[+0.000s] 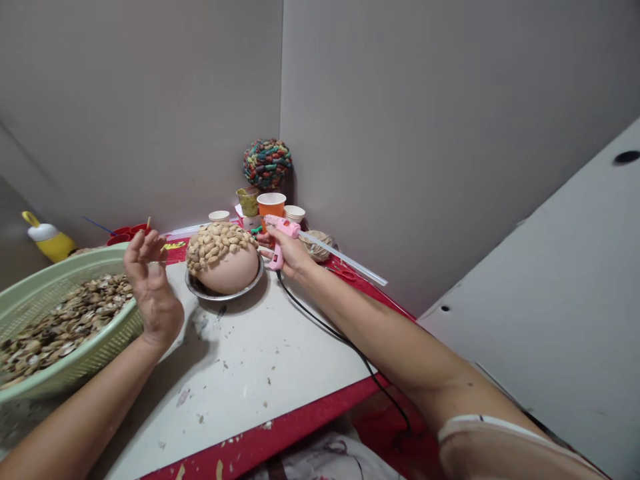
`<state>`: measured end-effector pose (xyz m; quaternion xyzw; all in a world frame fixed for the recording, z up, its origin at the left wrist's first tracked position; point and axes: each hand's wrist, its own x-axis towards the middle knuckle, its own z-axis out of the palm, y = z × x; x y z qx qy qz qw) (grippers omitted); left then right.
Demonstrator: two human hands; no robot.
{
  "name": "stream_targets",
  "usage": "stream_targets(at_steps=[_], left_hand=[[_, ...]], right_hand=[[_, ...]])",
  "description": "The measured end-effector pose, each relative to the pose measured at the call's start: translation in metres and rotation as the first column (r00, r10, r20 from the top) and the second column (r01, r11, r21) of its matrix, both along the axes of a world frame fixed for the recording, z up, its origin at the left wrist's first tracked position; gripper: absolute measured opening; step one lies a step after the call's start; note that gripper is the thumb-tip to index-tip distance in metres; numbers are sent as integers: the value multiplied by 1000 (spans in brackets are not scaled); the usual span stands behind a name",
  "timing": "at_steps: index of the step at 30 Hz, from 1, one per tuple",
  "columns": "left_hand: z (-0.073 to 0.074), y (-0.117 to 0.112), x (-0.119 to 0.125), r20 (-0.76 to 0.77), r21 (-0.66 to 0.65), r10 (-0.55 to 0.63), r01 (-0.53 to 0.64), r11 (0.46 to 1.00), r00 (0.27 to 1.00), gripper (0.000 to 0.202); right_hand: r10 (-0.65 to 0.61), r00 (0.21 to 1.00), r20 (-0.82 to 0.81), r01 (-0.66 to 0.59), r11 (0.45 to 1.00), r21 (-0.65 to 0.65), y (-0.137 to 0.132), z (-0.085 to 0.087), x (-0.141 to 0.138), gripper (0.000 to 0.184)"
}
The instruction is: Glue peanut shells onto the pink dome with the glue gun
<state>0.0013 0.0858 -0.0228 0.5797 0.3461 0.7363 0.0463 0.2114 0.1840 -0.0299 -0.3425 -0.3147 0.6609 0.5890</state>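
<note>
My right hand point(291, 255) is wrapped round a pink hot glue gun point(284, 229), with a long clear glue stick point(345, 257) jutting from its back and a black cord point(320, 323) trailing down. Its nozzle end is beside a smooth tan ball point(227, 272). Shell-like pieces point(217, 243) cover the ball's top and left side. The ball rests in a shallow metal bowl point(220, 295). My left hand point(155, 293) is raised by the rim of a green basket point(80, 270), fingers bent and apart, with nothing visible in them. Many brown shells point(65, 320) fill the basket.
Against the corner walls stand a multicoloured ball point(267, 163), an orange paper cup point(271, 208) and smaller cups. A twine ball point(319, 247) and red scissors point(343, 270) lie behind my right forearm. A yellow bottle point(55, 245) is at far left. Scraps dot the white tabletop point(240, 387).
</note>
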Motion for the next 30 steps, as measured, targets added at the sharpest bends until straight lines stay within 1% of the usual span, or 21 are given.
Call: stream_targets(at_steps=[3, 4, 6, 7, 9, 11, 12, 13, 14, 15, 16, 17, 18, 19, 20, 22, 24, 26, 27, 28, 30], left_hand=[[19, -13, 12, 165, 110, -101, 83, 990, 981, 47], [25, -19, 18, 180, 119, -116, 95, 988, 977, 45], [32, -35, 30, 219, 101, -192, 174, 980, 957, 38], [32, -45, 37, 229, 126, -213, 188, 974, 950, 36], [28, -69, 52, 201, 89, -278, 265, 960, 939, 36], [16, -95, 66, 152, 30, -370, 370, 929, 917, 40], [9, -108, 71, 142, -40, -431, 440, 897, 891, 41], [2, -118, 76, 118, -162, -512, 525, 835, 851, 43], [-4, -127, 79, 84, -291, -616, 611, 736, 783, 44], [-9, -133, 81, 74, -430, -714, 668, 607, 696, 44], [-13, -136, 82, 67, -533, -794, 694, 484, 605, 45], [-16, -137, 82, 56, -612, -851, 691, 384, 523, 44], [-18, -135, 82, 38, -667, -882, 669, 328, 470, 43], [-19, -131, 81, 14, -700, -890, 640, 316, 455, 41], [-19, -126, 81, -7, -720, -880, 608, 334, 475, 38], [-21, -116, 79, -11, -743, -826, 548, 383, 563, 35], [-23, -107, 78, 20, -753, -765, 513, 412, 644, 33], [-25, -99, 76, 5, -742, -719, 484, 463, 695, 30], [-25, -96, 74, -32, -725, -689, 458, 515, 724, 28], [-25, -92, 71, -91, -696, -649, 418, 584, 755, 25], [-23, -82, 63, -257, -591, -521, 294, 751, 814, 21]], right_hand=[[-24, 1000, 1, 24, 1000, -15, 0, 0, 0, 21], [-35, 999, 2, 35, 999, -19, 1, 0, 0, 22], [-59, 998, 3, 59, 998, -26, 2, 0, 1, 21], [-71, 997, 2, 71, 997, -30, 3, -1, 1, 21], [-95, 996, 0, 94, 995, -36, 5, -1, 3, 19], [-115, 993, -4, 114, 992, -44, 7, -2, 5, 20], [-122, 992, -6, 122, 991, -47, 8, -1, 5, 21], [-129, 992, -8, 128, 991, -48, 9, -1, 6, 23], [-134, 991, -12, 133, 990, -48, 9, 0, 7, 25], [-139, 990, -16, 138, 989, -46, 9, 1, 8, 26], [-144, 989, -21, 143, 989, -42, 8, 3, 9, 27], [-149, 989, -27, 148, 988, -36, 8, 5, 10, 27], [-154, 987, -34, 153, 988, -28, 7, 6, 10, 27], [-159, 987, -40, 158, 987, -21, 6, 8, 11, 26], [-163, 986, -47, 162, 987, -14, 5, 10, 12, 26], [-167, 984, -60, 167, 986, -7, 4, 13, 12, 24], [-167, 983, -77, 167, 986, -4, 2, 16, 13, 23], [-164, 981, -102, 165, 986, 4, 1, 18, 14, 24], [-162, 980, -118, 165, 986, 11, 0, 20, 14, 25], [-162, 978, -133, 166, 986, 20, -1, 22, 16, 26], [-158, 972, -175, 167, 985, 38, -3, 26, 19, 27]])
